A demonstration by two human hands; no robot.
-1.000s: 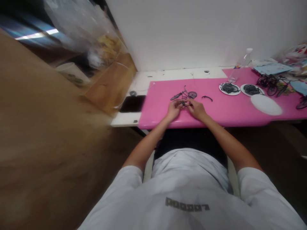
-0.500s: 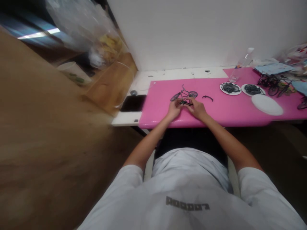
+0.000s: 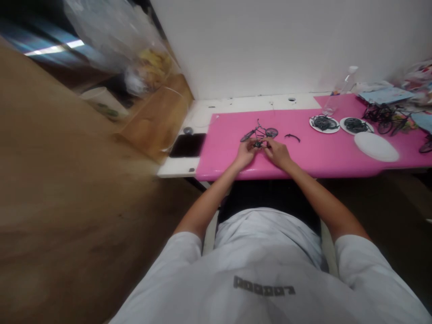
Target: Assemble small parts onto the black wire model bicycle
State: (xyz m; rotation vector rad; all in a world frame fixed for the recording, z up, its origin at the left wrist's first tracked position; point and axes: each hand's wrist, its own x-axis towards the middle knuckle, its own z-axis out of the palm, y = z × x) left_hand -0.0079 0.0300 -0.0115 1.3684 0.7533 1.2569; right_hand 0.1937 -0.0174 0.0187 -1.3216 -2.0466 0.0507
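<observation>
My left hand (image 3: 246, 152) and my right hand (image 3: 276, 152) meet near the front of the pink mat (image 3: 229, 130). Between their fingertips is a small dark part (image 3: 258, 144), its shape partly covered by the fingers. Both hands have their fingers closed on it. Just beyond them a small model bicycle (image 3: 259, 132) lies on the mat, close to the fingertips. To the right of the bicycle is a curved black piece (image 3: 292, 137), touched by neither hand.
Two white plates of black parts (image 3: 334, 129) (image 3: 370, 128) lie at the right, beside a blank white plate (image 3: 376, 147). Behind them stand a clear bottle (image 3: 337, 96) and several model bicycles (image 3: 384, 118). A black flat object (image 3: 187, 145) lies left of the mat.
The small dark part has turned or shifted slightly between my fingers, and my right fingertips have moved a little. The bicycle and the curved piece look unmoved.
</observation>
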